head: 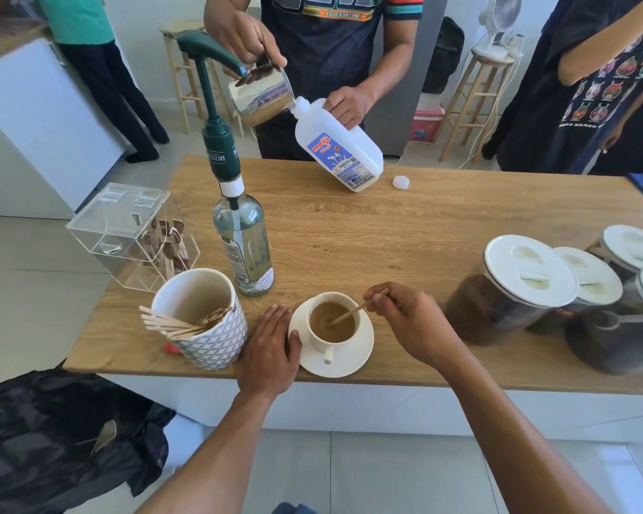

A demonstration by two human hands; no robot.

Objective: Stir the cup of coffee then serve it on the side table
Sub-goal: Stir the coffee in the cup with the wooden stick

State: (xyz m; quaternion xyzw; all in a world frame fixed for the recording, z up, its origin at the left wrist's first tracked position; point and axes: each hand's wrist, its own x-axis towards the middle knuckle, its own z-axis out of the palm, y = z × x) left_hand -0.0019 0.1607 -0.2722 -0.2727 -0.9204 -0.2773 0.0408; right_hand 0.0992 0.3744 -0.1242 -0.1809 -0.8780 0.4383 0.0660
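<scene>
Desk (387, 231): wooden.
Cup (333, 319): coffee, on saucer (353, 359).
Right hand (411, 322): pinching stirrer (353, 311) in coffee.
Left hand (270, 345): flat, fingers together, touching saucer.
Holder (205, 320): sticks.

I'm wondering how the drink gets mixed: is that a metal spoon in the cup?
No. The right hand holds a thin wooden stir stick whose tip dips into the coffee in the white cup.

White cup (331, 330) of tan coffee (331, 320), white saucer (346, 359), grey-and-white triangle-patterned holder (216, 341), pale oak-grain table (405, 231)
</scene>
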